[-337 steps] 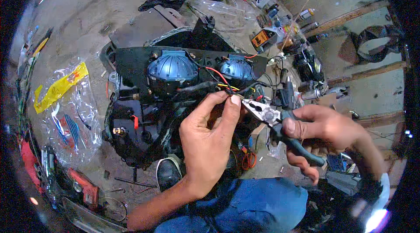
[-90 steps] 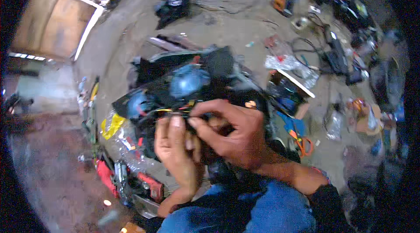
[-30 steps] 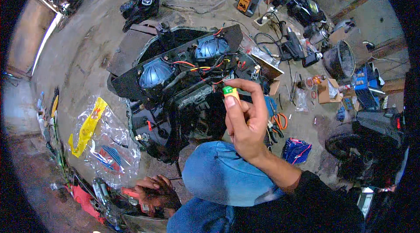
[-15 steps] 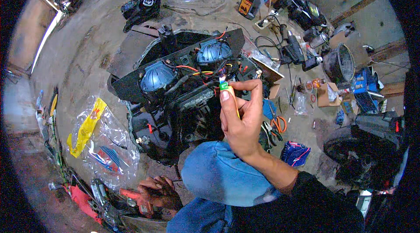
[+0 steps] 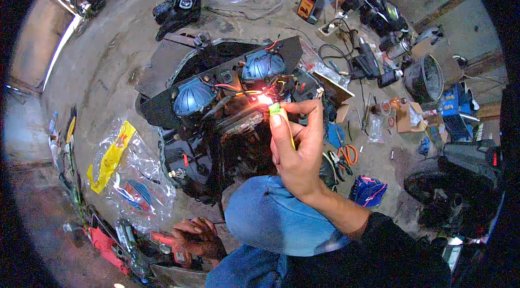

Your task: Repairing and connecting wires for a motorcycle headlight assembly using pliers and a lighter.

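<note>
My right hand [image 5: 300, 150] has its grip pinched on a small green lighter [image 5: 275, 108], its flame [image 5: 264, 98] touching the orange wires [image 5: 238, 92] between the two blue lamp housings [image 5: 194, 97] of the black headlight assembly [image 5: 216, 79] on the floor. Held too close, I judge the flame could scorch neighbouring insulation or my fingertips. My left hand [image 5: 195, 236] rests low on red tools, grip loosely curled, holding nothing I can make out. The small cardboard box [image 5: 407, 117] holds something pale, too small to tell.

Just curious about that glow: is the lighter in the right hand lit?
Yes, a bright orange flame shows at the tip of the green lighter, held by the right hand against the wires.
</note>
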The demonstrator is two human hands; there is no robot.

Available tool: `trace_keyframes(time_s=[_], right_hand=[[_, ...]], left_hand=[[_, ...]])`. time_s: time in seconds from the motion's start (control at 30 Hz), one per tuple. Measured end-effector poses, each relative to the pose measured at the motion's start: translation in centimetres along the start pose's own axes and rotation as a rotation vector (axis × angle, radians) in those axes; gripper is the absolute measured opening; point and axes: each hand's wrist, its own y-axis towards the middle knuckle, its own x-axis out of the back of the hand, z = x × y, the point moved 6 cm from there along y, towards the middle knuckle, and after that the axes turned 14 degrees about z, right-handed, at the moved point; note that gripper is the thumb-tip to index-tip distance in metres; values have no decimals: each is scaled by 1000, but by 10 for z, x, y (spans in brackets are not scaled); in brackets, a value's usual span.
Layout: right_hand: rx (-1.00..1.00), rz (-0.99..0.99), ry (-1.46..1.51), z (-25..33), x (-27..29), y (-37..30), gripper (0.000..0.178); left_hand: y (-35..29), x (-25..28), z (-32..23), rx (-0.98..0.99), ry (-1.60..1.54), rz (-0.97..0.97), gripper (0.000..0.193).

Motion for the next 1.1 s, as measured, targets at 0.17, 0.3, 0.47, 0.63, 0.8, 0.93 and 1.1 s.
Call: trace_keyframes(time_s=[0.17, 0.3, 0.47, 0.63, 0.8, 0.93, 1.1], right_hand=[[13, -29, 8, 5, 0, 2, 28], [5, -33, 38, 4, 0, 1, 25], [19, 23, -2, 2, -5, 1, 30], [28, -18, -2, 2, 0, 1, 33], [29, 13, 35, 2, -5, 1, 32], [38, -29, 50, 9, 7, -1, 30], [-37, 7, -18, 23, 37, -25, 45]], left_hand=[[2, -1, -4, -20, 69, 68, 62], [3, 2, -12, -44, 139, 118, 62], [5, -1, -13, -57, 196, 186, 61], [7, -1, -18, -82, 268, 249, 61], [10, -2, -20, -101, 334, 319, 60], [15, -8, -20, -125, 373, 373, 60], [24, -10, -30, -185, 465, 413, 60]])
